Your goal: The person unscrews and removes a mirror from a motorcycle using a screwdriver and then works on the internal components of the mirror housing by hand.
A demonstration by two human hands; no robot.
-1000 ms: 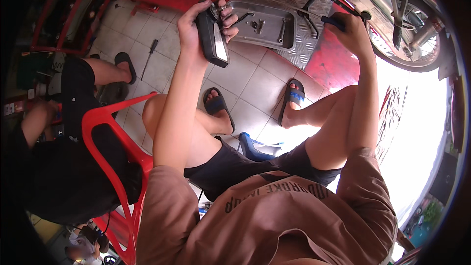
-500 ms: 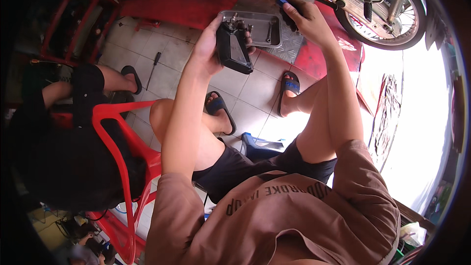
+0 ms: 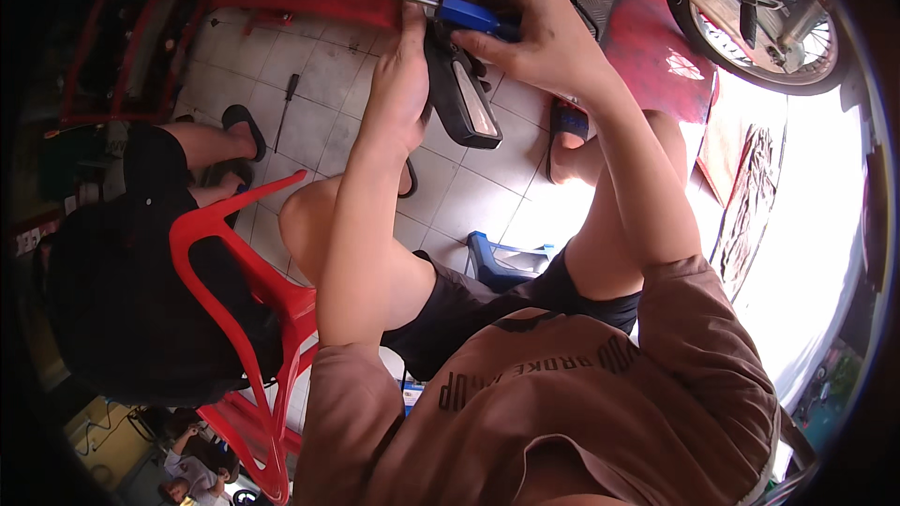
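Observation:
My right hand [image 3: 539,33] is wrapped around the blue handle of a screwdriver [image 3: 469,15]. Its long thin metal shaft runs far to the left, over the red mat. In my left hand [image 3: 401,94] is a long black tapered part [image 3: 464,103] with a pale flat face, tilted with its wide end toward me. The screwdriver handle lies across the upper end of this part, close to my left thumb. My hands cover that upper end, so I cannot tell whether the tool touches it.
A motorcycle wheel [image 3: 764,23] stands at the upper right, beside a red mat [image 3: 656,47]. Another screwdriver [image 3: 288,112] lies on the tiled floor. A blue stool [image 3: 506,267] sits between my legs. At left are a red chair [image 3: 230,300] and a person in black [image 3: 141,309].
My right hand has come down and left with the screwdriver, bringing its handle to the black part. The shaft now points left. The grey tray is mostly hidden behind my hands.

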